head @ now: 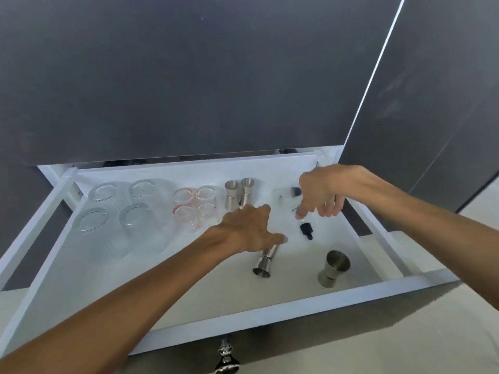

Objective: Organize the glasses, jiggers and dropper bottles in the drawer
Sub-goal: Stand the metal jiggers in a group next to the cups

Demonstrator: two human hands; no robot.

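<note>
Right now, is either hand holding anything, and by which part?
The left hand rests on a lying jigger's upper end; a closed grip cannot be told. The right hand seems empty.

In the drawer (270,311) we found four tall glasses (118,211) at the far left, four small glasses (194,206) just right of them, then two upright jiggers (240,194). Nearer the drawer's front lay one jigger (266,261), another (333,268) to its right, a dropper bottle (306,230) behind them.
</note>
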